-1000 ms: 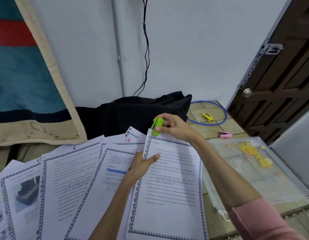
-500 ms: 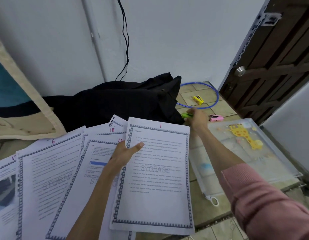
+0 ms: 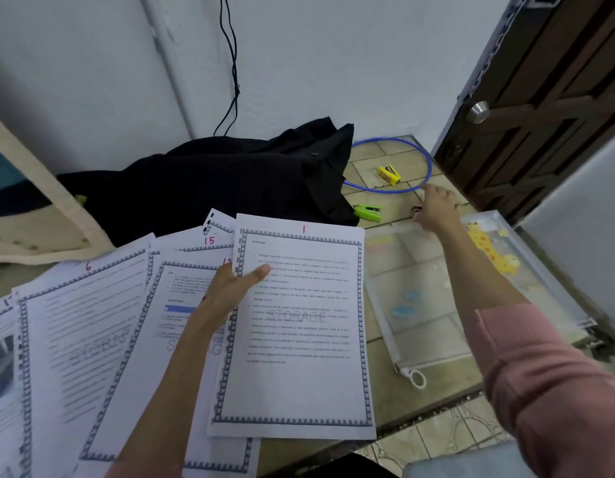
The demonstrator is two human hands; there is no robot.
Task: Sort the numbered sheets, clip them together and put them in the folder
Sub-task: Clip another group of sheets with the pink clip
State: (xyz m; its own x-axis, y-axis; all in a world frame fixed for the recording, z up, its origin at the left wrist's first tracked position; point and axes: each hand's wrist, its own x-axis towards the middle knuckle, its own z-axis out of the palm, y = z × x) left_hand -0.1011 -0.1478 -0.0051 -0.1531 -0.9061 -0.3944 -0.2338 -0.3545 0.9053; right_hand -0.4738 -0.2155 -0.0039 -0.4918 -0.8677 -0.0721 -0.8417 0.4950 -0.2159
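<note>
Sheets: the numbered sheets lie fanned on the floor, and sheet 1 (image 3: 299,326) sits on top at the right of the fan, under my left hand (image 3: 230,288).
Left fingers: thumb over the left edge of sheet 1, the other fingers out of sight beneath it, so I pinch that page; I judge this keeps the first page separate as the start of the ordered stack.
Other pages: sheet 6 (image 3: 89,326) lies well to the left of my left fingers, sheet 15 (image 3: 213,241) peeks out just beyond them, and another page lies partly under my left wrist; these are out of sequence, so sorting is far from done.
Right fingers: my right hand (image 3: 437,210) reaches far forward, fingers curled down at a small pink clip (image 3: 417,209); whether they grip it I cannot tell, as the hand hides most of it.
Green clip: the green clip (image 3: 368,212) rests on the floor to the left of my right fingers, apart from them, by the black cloth (image 3: 213,181).
Yellow clip: a yellow clip (image 3: 389,174) lies beyond my right fingers, inside a blue hoop (image 3: 428,163).
Folder: the clear folder (image 3: 430,339) lies flat under my right forearm, just right of sheet 1, close by for the clipped stack later.
</note>
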